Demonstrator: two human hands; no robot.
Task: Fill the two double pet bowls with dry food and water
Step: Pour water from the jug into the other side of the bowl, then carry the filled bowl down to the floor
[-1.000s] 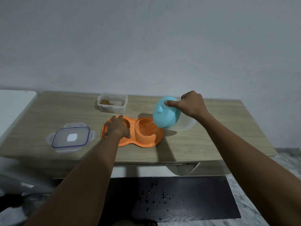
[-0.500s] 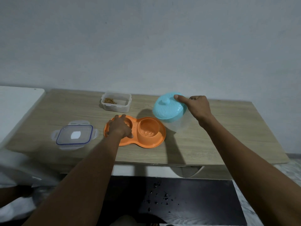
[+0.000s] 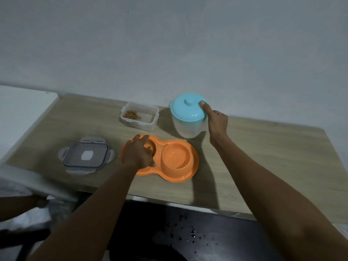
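An orange double pet bowl (image 3: 190, 173) lies near the front of the wooden table (image 3: 263, 159). Its left cup holds brown dry food (image 3: 149, 149); its right cup (image 3: 176, 157) holds water. My left hand (image 3: 138, 152) grips the bowl's left end, fingers over the rim. A clear water jug with a turquoise lid (image 3: 187, 110) stands upright behind the bowl. My right hand (image 3: 216, 119) holds the jug at its right side, thumb on the lid. Only one double bowl is in view.
A clear food container (image 3: 140, 117) with a little dry food stands at the back. Its blue-rimmed lid (image 3: 85, 154) lies flat at the left. A white surface (image 3: 22, 110) adjoins the table's left side. A dark mat (image 3: 188, 238) with droplets lies below the front edge.
The jug was tilted over the bowl's right cup; my right hand has swung it upright and set it down behind the bowl. My left hand has stayed on the bowl.
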